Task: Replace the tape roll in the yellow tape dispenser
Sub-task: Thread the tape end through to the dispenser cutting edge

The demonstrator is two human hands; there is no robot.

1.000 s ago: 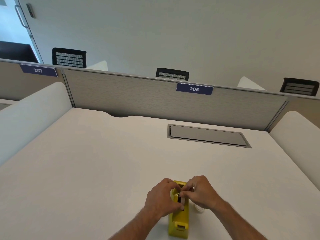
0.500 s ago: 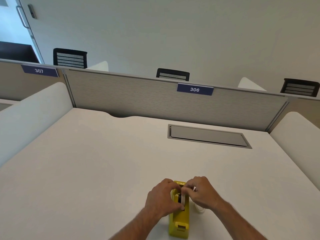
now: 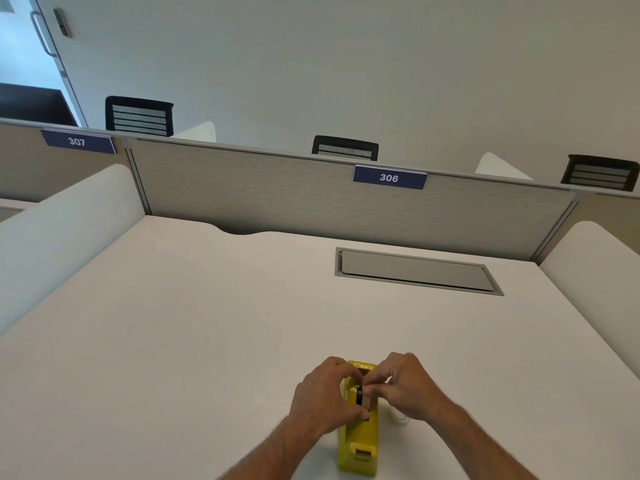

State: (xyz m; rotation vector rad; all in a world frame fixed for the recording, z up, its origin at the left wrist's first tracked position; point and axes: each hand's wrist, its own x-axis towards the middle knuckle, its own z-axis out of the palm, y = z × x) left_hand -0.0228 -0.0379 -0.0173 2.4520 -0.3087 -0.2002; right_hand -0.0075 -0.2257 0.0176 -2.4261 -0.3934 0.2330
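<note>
The yellow tape dispenser (image 3: 358, 434) stood upright on the white desk (image 3: 194, 341), close to its near edge, with the cutter end toward the person. The left hand (image 3: 325, 398) was curled round the dispenser's left side and top, its fingertips at the open well. The right hand (image 3: 405, 389) had its fingers drawn together in a narrow pinch over the well, at a dark round part (image 3: 359, 395), apparently the hub or core; whether a roll sat on it could not be told. A pale, translucent tape roll (image 3: 398, 415) lay on the desk just beside the dispenser's right side, largely hidden behind the right wrist. In my judgement the step in hand was seating or freeing the hub, and the risks followed from that. The hub could sit crooked in its slots if pressed on one side only, and would then bind. The fingers crowded the well and hid the seating from view. The roll lying on the desk could be knocked by the right wrist and roll toward the edge. A hard upward pull could lift or tip the dispenser if the left hand slackened.
</note>
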